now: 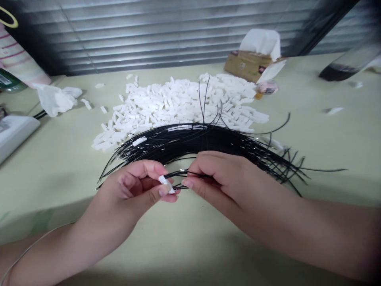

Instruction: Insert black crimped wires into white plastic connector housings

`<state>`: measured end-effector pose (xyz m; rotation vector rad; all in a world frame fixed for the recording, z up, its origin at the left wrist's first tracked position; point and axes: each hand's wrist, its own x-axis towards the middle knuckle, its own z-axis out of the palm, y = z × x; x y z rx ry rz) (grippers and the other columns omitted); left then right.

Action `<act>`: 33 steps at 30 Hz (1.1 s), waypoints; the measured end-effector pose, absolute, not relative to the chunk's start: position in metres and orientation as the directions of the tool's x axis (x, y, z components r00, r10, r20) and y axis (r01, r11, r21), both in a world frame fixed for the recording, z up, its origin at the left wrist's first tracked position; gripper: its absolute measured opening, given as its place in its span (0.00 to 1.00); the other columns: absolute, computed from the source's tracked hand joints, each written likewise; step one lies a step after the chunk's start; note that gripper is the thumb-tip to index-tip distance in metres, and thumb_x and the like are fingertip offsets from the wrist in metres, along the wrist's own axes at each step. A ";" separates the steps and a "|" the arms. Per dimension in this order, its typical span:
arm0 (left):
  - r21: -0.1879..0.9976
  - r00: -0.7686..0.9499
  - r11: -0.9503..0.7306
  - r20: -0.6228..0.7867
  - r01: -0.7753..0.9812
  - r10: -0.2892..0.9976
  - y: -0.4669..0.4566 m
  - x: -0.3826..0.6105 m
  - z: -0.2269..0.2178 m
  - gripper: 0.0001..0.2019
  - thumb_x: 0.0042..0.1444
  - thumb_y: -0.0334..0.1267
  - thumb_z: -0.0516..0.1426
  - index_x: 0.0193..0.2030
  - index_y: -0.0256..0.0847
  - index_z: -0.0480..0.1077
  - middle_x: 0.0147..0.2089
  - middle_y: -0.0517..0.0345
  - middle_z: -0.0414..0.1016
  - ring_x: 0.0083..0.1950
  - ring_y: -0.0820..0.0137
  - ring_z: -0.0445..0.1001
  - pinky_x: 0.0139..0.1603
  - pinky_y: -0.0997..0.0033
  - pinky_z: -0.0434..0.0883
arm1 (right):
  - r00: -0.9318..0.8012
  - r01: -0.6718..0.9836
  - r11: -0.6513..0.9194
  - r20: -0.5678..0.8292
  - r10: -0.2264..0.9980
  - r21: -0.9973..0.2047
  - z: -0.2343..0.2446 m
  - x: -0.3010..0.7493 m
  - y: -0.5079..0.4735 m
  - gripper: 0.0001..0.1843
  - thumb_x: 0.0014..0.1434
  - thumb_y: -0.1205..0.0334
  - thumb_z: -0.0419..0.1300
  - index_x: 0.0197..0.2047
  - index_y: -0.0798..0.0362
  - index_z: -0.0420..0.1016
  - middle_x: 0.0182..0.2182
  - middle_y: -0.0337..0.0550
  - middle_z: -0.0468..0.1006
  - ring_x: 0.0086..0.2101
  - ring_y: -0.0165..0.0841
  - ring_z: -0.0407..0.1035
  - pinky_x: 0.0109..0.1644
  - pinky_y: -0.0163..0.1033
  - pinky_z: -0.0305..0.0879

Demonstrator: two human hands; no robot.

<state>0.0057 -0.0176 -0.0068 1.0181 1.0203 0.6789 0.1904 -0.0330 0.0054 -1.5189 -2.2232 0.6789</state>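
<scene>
Between the thumb and fingers of my left hand [145, 184] is a small white plastic connector housing [166, 184]. My right hand [217, 178] pinches several thin black wires [175, 173] close beside it, and one wire shows a shiny metal end. Some of these wires reach to the white housing; whether their ends sit inside it I cannot tell. Just beyond both hands a thick curved bundle of black wires [208, 137] lies on the table, with a few white housings resting on it. Behind the bundle spreads a large pile of loose white housings [178, 99].
A tissue pack [248, 65] stands at the back right, and a bottle with dark liquid [342, 71] lies farther right. To the left are a crumpled tissue [55, 99], a white power strip [18, 133] and a pink striped cup [20, 59]. Window blinds [166, 35] rise behind the table.
</scene>
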 end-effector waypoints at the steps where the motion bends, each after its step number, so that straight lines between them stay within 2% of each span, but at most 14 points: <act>1: 0.915 0.398 0.402 -0.364 -0.014 0.842 -0.018 0.006 -0.007 0.05 0.51 0.27 0.61 0.32 0.41 0.71 0.28 0.66 0.78 0.32 0.77 0.78 0.36 0.83 0.72 | -0.352 0.760 0.296 0.016 0.936 -0.578 0.005 0.190 -0.033 0.13 0.59 0.67 0.54 0.23 0.54 0.66 0.23 0.38 0.68 0.23 0.26 0.60 0.24 0.32 0.52; 9: 0.916 0.411 0.398 -0.343 -0.053 0.845 -0.017 0.004 -0.012 0.05 0.50 0.29 0.62 0.32 0.42 0.72 0.28 0.66 0.78 0.31 0.77 0.77 0.35 0.83 0.73 | -0.347 0.745 0.243 -0.050 0.936 -0.622 0.003 0.192 -0.031 0.15 0.61 0.63 0.50 0.22 0.53 0.64 0.19 0.35 0.67 0.20 0.25 0.59 0.22 0.31 0.52; 14: 0.938 0.404 0.347 -0.322 0.012 0.856 -0.018 0.003 -0.012 0.04 0.52 0.31 0.62 0.34 0.42 0.71 0.29 0.64 0.78 0.34 0.76 0.78 0.36 0.85 0.72 | -0.336 0.735 0.290 0.043 0.941 -0.613 0.008 0.197 -0.031 0.15 0.61 0.63 0.51 0.22 0.53 0.65 0.18 0.34 0.66 0.18 0.24 0.57 0.20 0.31 0.50; 21: 0.961 0.392 0.269 -0.271 0.061 0.879 -0.018 0.005 -0.008 0.05 0.51 0.31 0.62 0.32 0.42 0.70 0.28 0.65 0.77 0.32 0.78 0.77 0.33 0.88 0.70 | -0.373 0.756 0.382 0.130 0.919 -0.532 0.009 0.194 -0.037 0.13 0.59 0.67 0.54 0.22 0.54 0.65 0.22 0.36 0.67 0.20 0.25 0.57 0.22 0.32 0.51; 27: 0.959 0.379 0.274 -0.281 0.072 0.882 -0.018 0.005 -0.008 0.05 0.50 0.30 0.62 0.31 0.41 0.70 0.27 0.63 0.78 0.32 0.77 0.77 0.32 0.87 0.71 | -0.368 0.751 0.341 0.072 0.927 -0.566 0.009 0.191 -0.033 0.15 0.58 0.67 0.54 0.20 0.54 0.61 0.20 0.35 0.65 0.19 0.24 0.54 0.21 0.32 0.49; 30: 0.961 0.376 0.260 -0.274 0.089 0.885 -0.019 0.005 -0.008 0.05 0.50 0.29 0.62 0.32 0.41 0.70 0.28 0.63 0.78 0.32 0.77 0.77 0.33 0.87 0.71 | -0.361 0.725 0.278 -0.003 0.933 -0.630 0.010 0.192 -0.032 0.16 0.59 0.66 0.52 0.19 0.54 0.60 0.17 0.33 0.63 0.18 0.23 0.54 0.19 0.30 0.48; 33: 0.964 0.387 0.251 -0.266 0.089 0.883 -0.019 0.005 -0.009 0.05 0.51 0.28 0.61 0.32 0.41 0.71 0.27 0.64 0.77 0.31 0.78 0.76 0.32 0.88 0.70 | -0.351 0.732 0.219 -0.081 0.933 -0.645 0.008 0.193 -0.032 0.17 0.59 0.64 0.51 0.19 0.54 0.59 0.15 0.32 0.61 0.17 0.23 0.54 0.17 0.30 0.46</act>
